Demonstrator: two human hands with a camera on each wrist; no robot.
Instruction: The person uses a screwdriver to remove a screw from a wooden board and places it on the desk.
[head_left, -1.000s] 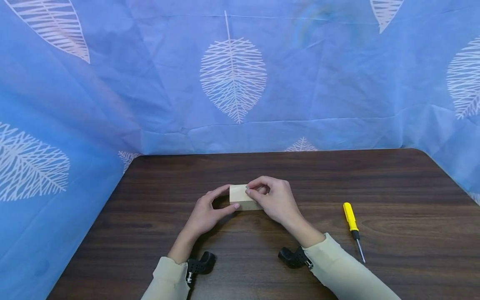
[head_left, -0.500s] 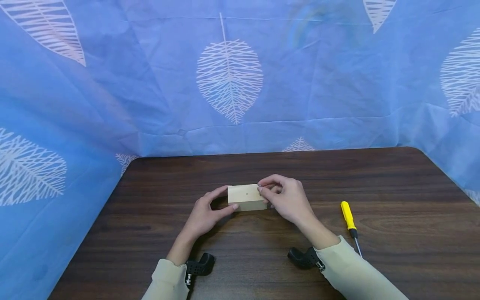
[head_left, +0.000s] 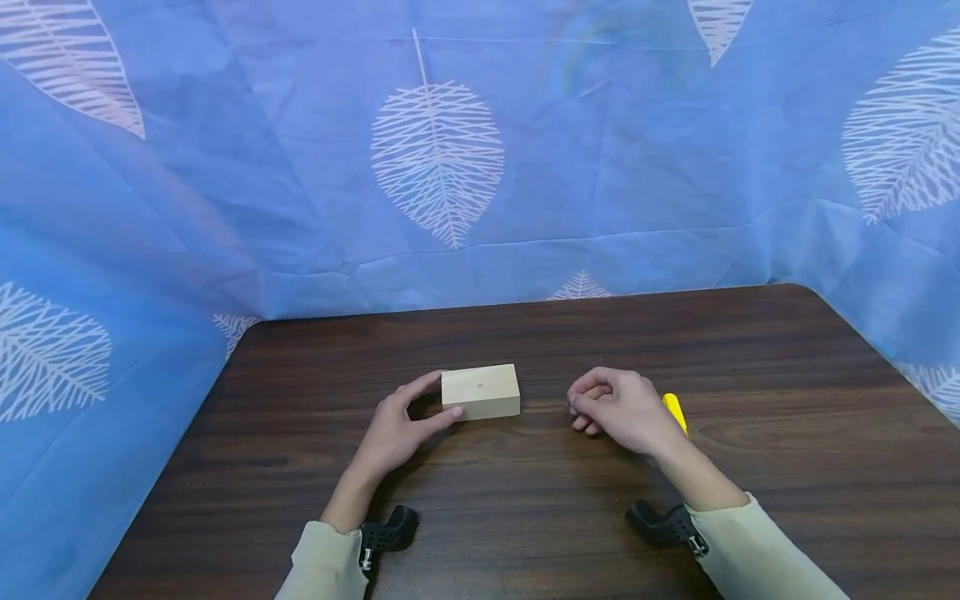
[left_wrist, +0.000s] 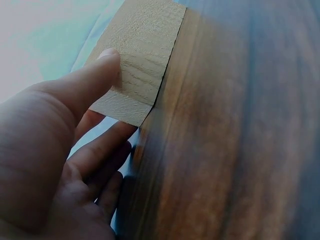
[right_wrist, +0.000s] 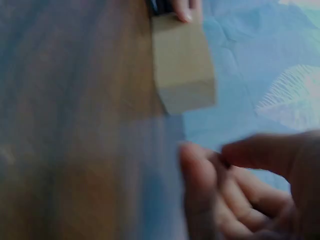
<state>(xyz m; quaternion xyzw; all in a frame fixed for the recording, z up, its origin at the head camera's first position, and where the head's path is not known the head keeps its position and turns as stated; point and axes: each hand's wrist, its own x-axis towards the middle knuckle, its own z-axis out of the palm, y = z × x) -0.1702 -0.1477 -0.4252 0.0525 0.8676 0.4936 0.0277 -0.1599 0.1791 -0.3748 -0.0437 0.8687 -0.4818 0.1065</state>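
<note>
A pale wooden block (head_left: 483, 392) with a small dark hole in its top sits on the table. My left hand (head_left: 393, 429) grips its left end, thumb on the near side (left_wrist: 135, 65) and fingers behind. To the right, apart from the block, my right hand (head_left: 618, 408) pinches a tiny metal piece (head_left: 567, 407) between thumb and index finger; it looks like a small screw, mostly hidden by the fingertips. In the right wrist view the hand (right_wrist: 240, 185) is blurred, with the block (right_wrist: 182, 55) beyond it.
A screwdriver's yellow handle (head_left: 675, 412) shows behind my right hand; its shaft is hidden by the hand and arm. The dark wooden table (head_left: 495, 517) ends at a blue leaf-patterned cloth (head_left: 300, 150). Black wrist mounts (head_left: 390, 529) sit at both cuffs.
My right hand has lifted the small screw off the block's top and carried it right, uncovering the hole and now covering much of the screwdriver. My left hand keeps its grip on the block.
</note>
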